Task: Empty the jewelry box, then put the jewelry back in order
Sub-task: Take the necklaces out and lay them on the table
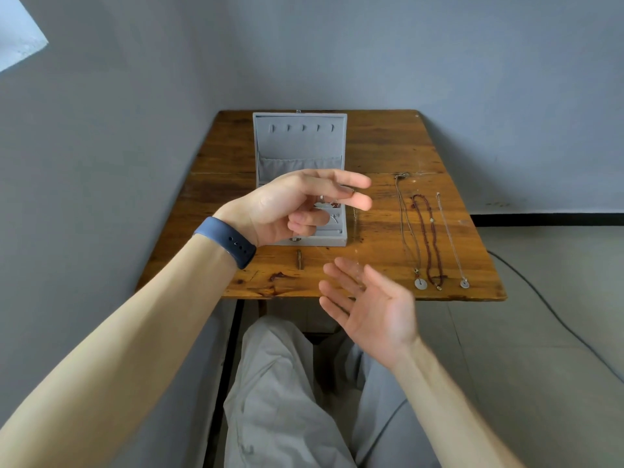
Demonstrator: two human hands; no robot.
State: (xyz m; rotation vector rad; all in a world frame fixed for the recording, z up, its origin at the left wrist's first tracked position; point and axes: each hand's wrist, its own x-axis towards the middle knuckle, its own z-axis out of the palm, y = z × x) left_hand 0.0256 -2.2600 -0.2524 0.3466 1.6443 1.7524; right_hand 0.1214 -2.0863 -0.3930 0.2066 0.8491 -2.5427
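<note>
The box [332, 236] stands open at the far left of the surface [381, 157], its lid upright and its front tray partly hidden behind the left hand [297, 206]. A few small pieces show in the compartments, so by my reading the emptying is not finished. The left hand hovers above the tray, thumb and forefinger reaching right and appearing to pinch a very fine chain [355, 221]. The chain is faint and hangs straight down past the box's right edge toward the right hand [371, 302]. That hand is released, palm turned up and leftward, fingers straight, low over the near edge as if to catch the chain's loose end; whether it touches the chain I cannot tell. To the right of both hands three necklaces are laid out side by side: a cord [409, 231] with a pale disc, a bead strand [428, 238] and a silver chain [450, 238]. Each runs from far to near with its pendant at the near end. A bare strip of wood lies between the box and the cord, and the right hand is the nearer to it. Laying this chain there would likely mean turning its hanging line parallel to the others. A small brass piece [299, 258] lies just in front of the box.
</note>
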